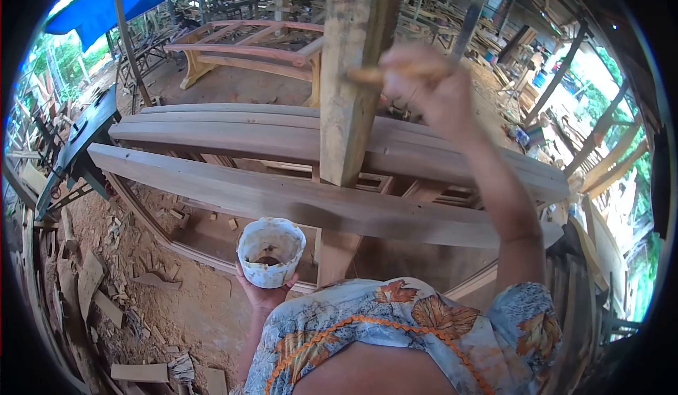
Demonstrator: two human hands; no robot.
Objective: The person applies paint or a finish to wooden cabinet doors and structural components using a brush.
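Observation:
My left hand (261,290) is wrapped round a white plastic tub (271,278) from below. A little dark brown stuff lies at the tub's bottom, and its inner wall is stained. My right hand (424,87) is raised and smeared by motion, its fingers closed on a yellowish-brown brush (367,77). The brush's end is at the face of a thick wooden beam (346,105); blur hides whether it touches. The beam rises in front of me and crosses above the long planed boards (282,186).
More boards (233,130) lie stacked behind, over wooden frames. A reddish bench-like frame (247,52) stands farther back. At left is a dark green machine table (81,133). Wood scraps and offcuts (141,372) litter the dirt floor. Posts and lumber stand at right.

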